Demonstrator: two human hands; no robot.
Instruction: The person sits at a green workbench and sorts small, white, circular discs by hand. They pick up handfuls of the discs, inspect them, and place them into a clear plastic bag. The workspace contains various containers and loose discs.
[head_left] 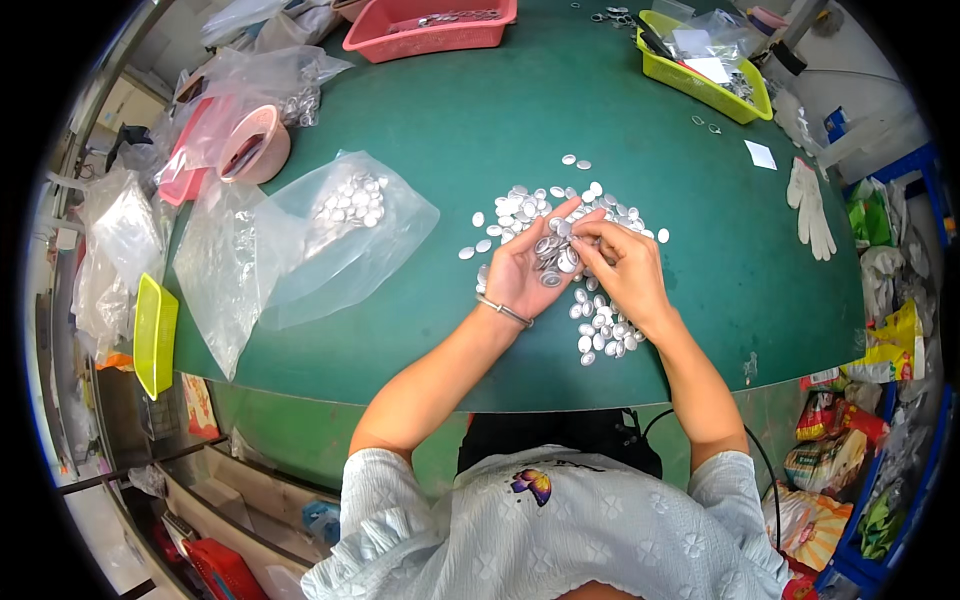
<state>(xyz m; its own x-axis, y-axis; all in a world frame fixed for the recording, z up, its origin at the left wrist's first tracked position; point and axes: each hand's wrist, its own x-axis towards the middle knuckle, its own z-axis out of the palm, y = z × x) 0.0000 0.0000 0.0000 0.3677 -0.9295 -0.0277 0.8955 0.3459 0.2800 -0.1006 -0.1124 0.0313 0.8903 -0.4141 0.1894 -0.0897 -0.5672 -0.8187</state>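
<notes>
In the middle of the frame, the left hand lies palm up like a little dish, and a heap of small silver ovals sits on it. The fingers of that hand are not curled shut. The right hand comes in from the other side, just over the left palm, and its thumb and fingertips pinch at the heap. I cannot tell how many it grips. A thin bracelet goes around the left wrist. More loose ovals are spread on the green table, above the hands and just below the right hand. Left of the hands lies a clear plastic bag with lots of the same kind of pieces inside. In the upper left, a pink tub stands near more bags. A red basket is at the top of the frame. In the upper right are a yellow-green basket full of mixed things, a white paper and, lower down by the table's edge, a white glove. A yellow tray leans at the far left.
</notes>
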